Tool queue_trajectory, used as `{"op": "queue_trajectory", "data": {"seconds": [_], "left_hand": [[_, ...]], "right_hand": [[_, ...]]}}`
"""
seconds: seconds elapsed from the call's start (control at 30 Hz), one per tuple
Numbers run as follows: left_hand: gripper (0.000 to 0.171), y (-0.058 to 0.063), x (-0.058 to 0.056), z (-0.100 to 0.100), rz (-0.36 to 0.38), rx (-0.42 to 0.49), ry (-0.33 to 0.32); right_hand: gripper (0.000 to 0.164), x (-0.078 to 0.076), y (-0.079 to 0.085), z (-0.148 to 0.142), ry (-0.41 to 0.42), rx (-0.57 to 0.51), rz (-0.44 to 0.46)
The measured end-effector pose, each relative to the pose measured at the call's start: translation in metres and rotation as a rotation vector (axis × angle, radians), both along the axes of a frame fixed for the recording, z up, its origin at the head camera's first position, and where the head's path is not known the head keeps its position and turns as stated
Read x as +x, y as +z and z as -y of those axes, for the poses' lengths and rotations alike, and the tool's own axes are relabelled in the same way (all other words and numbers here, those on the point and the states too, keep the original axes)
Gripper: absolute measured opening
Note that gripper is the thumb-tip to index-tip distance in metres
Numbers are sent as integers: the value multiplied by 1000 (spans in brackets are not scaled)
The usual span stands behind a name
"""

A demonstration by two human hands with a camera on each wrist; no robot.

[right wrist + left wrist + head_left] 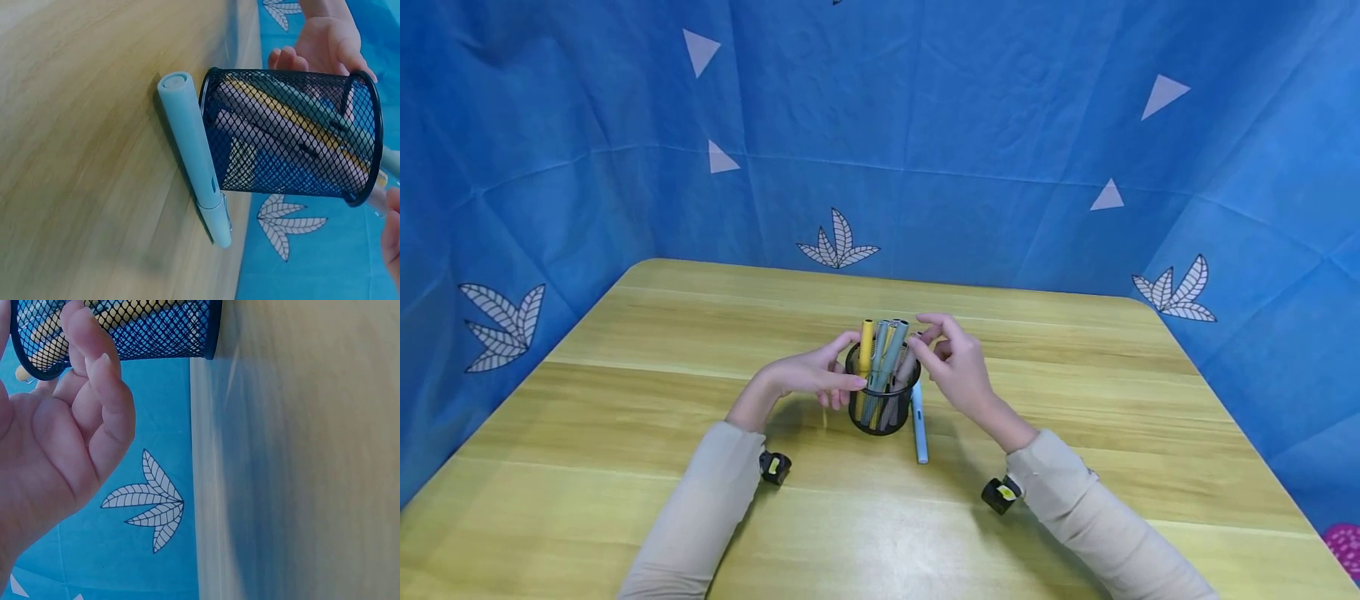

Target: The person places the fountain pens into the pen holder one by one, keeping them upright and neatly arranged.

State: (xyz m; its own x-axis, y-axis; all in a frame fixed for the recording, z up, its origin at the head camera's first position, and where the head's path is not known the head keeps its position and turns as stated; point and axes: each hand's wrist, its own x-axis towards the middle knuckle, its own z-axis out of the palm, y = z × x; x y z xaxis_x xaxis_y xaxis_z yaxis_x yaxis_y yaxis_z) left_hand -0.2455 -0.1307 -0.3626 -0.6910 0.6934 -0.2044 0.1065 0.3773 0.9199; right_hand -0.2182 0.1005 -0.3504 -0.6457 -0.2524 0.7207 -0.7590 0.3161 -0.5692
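A black mesh pen holder (887,394) stands upright on the table. It contains a yellow pen (867,343), green-blue pens (889,354) and a greyish-pink pen (907,367). My left hand (805,374) grips the holder's left side, its thumb on the rim. At the right of the rim, my right hand (958,367) pinches the top end of the greyish-pink pen between thumb and index finger; the right wrist view cuts off most of those fingers. Beside the holder's base, a capped light-blue pen (190,137) lies on the wood.
The wooden table (700,350) reaches back to a blue cloth (985,100) printed with white leaves and triangles. A small black camera sits on each wrist, the left one (775,467) and the right one (1000,495). Something pink (1343,546) shows at the far right edge.
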Motion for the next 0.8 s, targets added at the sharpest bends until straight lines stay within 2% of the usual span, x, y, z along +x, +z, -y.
{"op": "queue_trajectory", "data": {"seconds": [0.2, 0.4, 0.5, 0.6, 0.8], "left_hand": [[68, 2, 1, 0, 7, -5, -2], [68, 1, 0, 0, 7, -2, -2], [68, 1, 0, 0, 4, -4, -3], [68, 0, 0, 0, 6, -1, -8], [69, 0, 0, 0, 8, 0, -7]], "right_hand": [[18, 13, 15, -1, -9, -74, 98], [17, 12, 14, -6, -12, -105, 156], [17, 11, 13, -8, -15, -121, 214], [19, 8, 11, -12, -8, -132, 311], [27, -13, -11, -25, 41, -129, 617]]}}
